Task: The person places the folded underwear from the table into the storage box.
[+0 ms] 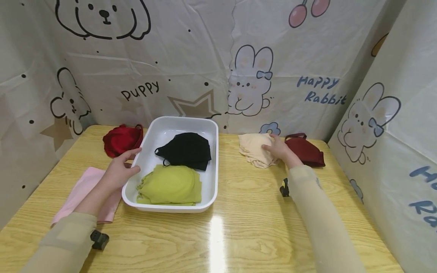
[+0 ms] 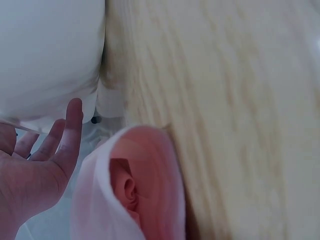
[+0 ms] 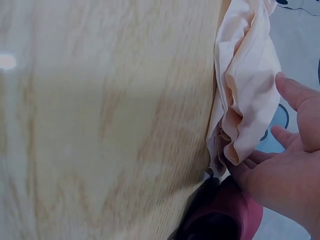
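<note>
My right hand (image 1: 280, 148) is at the right side of a folded cream bra (image 1: 254, 147), its thumb and index finger spread and touching the fabric. In the right wrist view the thumb lies against the cream bra (image 3: 255, 90), and other fingers are at its lower edge. At the left rim of a white plastic tub (image 1: 214, 182) is my left hand (image 1: 119, 170), fingers loosely bent and spread, fingertips right at the rim. Inside the tub lie a folded black bra (image 1: 186, 149) with thin straps and, nearer me, a yellow-green bra (image 1: 174, 185).
A pink folded cloth (image 1: 82, 193) lies under my left forearm, left of the tub. Behind it sits a bright red bra (image 1: 123, 140). A dark red bra (image 1: 304, 151) is right of the cream one. A printed curtain (image 1: 205, 57) rises behind the wooden table (image 1: 252, 227).
</note>
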`<action>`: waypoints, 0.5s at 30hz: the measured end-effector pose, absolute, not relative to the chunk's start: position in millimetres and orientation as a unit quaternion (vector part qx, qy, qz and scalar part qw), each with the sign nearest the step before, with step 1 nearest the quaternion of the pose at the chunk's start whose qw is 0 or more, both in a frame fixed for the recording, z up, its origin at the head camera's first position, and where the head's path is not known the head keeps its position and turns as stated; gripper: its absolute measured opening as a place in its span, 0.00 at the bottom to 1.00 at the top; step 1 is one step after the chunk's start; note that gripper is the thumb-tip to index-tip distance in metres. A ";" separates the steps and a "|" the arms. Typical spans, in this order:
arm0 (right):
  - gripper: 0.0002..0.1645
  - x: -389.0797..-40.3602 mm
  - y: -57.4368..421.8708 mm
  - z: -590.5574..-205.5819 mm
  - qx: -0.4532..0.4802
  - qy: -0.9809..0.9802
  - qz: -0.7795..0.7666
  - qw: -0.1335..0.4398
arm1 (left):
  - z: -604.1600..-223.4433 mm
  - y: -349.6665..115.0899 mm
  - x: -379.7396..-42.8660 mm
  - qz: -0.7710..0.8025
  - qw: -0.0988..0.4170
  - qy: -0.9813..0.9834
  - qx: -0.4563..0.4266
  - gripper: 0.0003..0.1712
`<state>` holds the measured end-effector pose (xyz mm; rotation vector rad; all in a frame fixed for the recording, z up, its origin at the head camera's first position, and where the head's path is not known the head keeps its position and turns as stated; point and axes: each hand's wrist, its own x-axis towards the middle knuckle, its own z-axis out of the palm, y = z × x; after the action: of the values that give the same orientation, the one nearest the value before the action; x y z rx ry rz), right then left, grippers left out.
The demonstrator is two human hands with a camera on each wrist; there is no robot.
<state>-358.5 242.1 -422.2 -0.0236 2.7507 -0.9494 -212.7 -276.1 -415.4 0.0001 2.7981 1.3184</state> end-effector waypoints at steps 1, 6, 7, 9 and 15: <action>0.46 -359.2 242.5 -422.2 -0.007 0.939 -0.322 0.118 | -415.5 -275.8 -212.8 0.427 0.025 0.904 0.000 0.36; 0.48 -360.8 243.1 -423.5 -0.006 0.943 -0.312 0.118 | -415.8 -275.1 -212.4 0.423 0.018 0.906 0.002 0.36; 0.49 -360.7 242.8 -423.7 -0.005 0.943 -0.311 0.117 | -415.7 -275.0 -212.3 0.422 0.018 0.906 0.002 0.36; 0.50 -360.6 241.9 -424.1 -0.006 0.944 -0.310 0.113 | -416.0 -274.7 -212.0 0.421 0.016 0.907 0.001 0.36; 0.53 -359.3 238.3 -425.8 -0.001 0.937 -0.332 0.104 | -415.6 -274.6 -211.6 0.423 0.020 0.906 -0.003 0.36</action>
<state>-359.3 238.3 -425.8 -0.0019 2.7646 -0.9804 -211.6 -274.6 -415.6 -0.0090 2.8098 1.3125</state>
